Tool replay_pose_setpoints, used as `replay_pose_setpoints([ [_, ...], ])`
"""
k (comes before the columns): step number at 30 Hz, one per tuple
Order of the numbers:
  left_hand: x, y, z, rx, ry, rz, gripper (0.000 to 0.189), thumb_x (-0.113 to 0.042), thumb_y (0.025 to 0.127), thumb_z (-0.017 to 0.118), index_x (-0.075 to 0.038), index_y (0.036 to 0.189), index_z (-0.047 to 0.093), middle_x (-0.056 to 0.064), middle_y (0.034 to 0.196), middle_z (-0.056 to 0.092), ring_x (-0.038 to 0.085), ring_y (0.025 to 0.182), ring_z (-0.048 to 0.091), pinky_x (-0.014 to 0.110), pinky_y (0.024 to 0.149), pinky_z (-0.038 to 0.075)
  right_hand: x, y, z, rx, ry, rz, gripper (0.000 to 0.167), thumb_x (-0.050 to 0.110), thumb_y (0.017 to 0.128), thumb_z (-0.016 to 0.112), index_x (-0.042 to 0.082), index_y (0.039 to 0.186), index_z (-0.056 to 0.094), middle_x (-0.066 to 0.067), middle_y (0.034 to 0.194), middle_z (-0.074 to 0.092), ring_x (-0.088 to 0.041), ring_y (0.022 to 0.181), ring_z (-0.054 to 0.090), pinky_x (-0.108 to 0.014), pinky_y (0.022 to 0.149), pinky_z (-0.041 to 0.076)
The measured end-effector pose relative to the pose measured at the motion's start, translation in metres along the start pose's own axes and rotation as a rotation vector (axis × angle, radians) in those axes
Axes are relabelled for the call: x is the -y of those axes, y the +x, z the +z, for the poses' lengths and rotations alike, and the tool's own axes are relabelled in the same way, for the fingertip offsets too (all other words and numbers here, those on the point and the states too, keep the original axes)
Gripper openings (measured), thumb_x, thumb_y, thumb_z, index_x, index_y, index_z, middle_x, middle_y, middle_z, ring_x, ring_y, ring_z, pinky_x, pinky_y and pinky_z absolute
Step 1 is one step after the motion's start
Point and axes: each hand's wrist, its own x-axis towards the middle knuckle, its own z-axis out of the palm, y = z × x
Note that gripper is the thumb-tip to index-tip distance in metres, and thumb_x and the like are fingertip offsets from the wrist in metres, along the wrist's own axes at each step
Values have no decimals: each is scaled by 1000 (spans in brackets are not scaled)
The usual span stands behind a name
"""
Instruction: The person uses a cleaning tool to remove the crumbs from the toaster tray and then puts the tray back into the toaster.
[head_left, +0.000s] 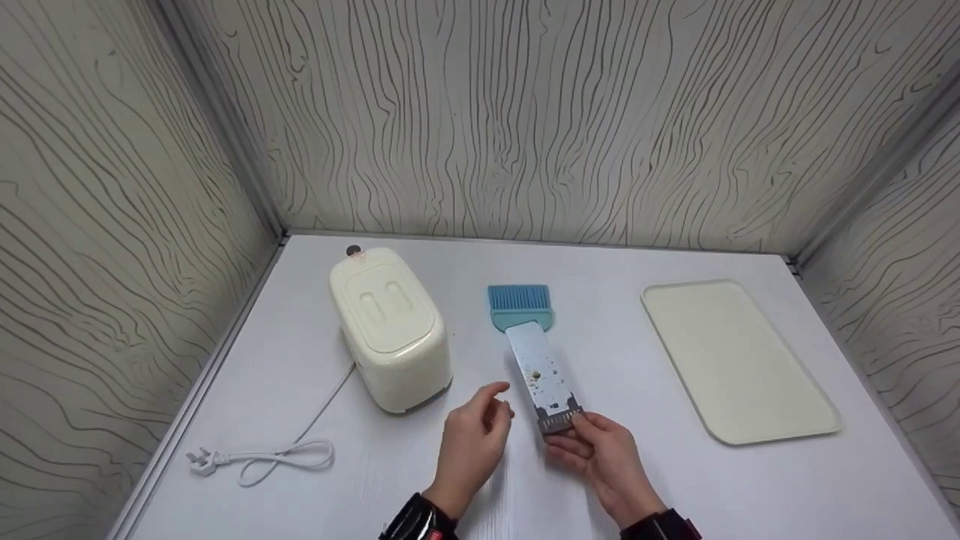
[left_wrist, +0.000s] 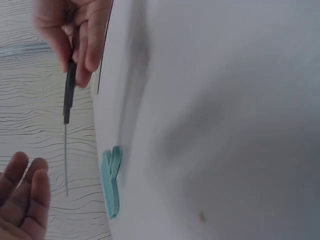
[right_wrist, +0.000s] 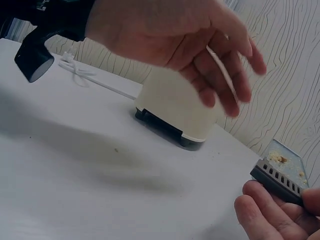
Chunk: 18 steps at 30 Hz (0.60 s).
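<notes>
My right hand (head_left: 600,457) pinches the dark vented end of a toaster crumb tray (head_left: 541,360), thumb on top and fingers beneath. Brown crumbs are scattered over its metal plate, seen also in the right wrist view on the tray (right_wrist: 286,165). Edge-on in the left wrist view, the plate is held above the table. To its left hovers my left hand (head_left: 474,431), fingers loosely bent and holding nothing. A cream toaster (head_left: 405,352) with its lid on stands left of both hands; at its base the right wrist view shows a dark opening (right_wrist: 162,125).
A teal brush (head_left: 521,306) lies beyond the crumb tray's far end. At the right is a flat cream tray (head_left: 750,367). The toaster's white cord and plug (head_left: 217,459) lie at the left. Panels enclose the table's back and sides. A few crumbs dot the tabletop.
</notes>
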Motion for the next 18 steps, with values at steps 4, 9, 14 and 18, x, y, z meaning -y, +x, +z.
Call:
replay_pose_setpoints([
  [4,4,-4,15,124,-50,-222,16,-21,97,69,-9,107,73,-10,74,64,0,59,55,19,53,47,-2,1,2,0,18,-7,42,14,107,53,-13,138,44,-21,103,75,-29,91,77,-44,83,63],
  [9,5,-7,28,174,-70,-328,13,-25,95,72,-13,93,71,-10,71,59,2,57,52,20,50,43,-3,1,5,0,36,-14,38,12,107,53,-13,134,46,-21,100,76,-29,90,77,-44,81,63],
  [14,8,-8,36,161,-11,-305,16,-27,94,74,-16,85,68,-11,72,59,3,64,48,21,56,41,-4,1,6,17,55,-20,33,11,107,53,-12,130,46,-20,98,76,-28,90,77,-43,82,63],
  [18,10,-9,40,163,-29,-317,18,-28,94,74,-16,83,66,-11,72,58,3,64,48,21,56,41,-5,1,6,16,64,-27,32,11,106,53,-12,128,47,-19,97,76,-27,89,77,-41,81,63],
])
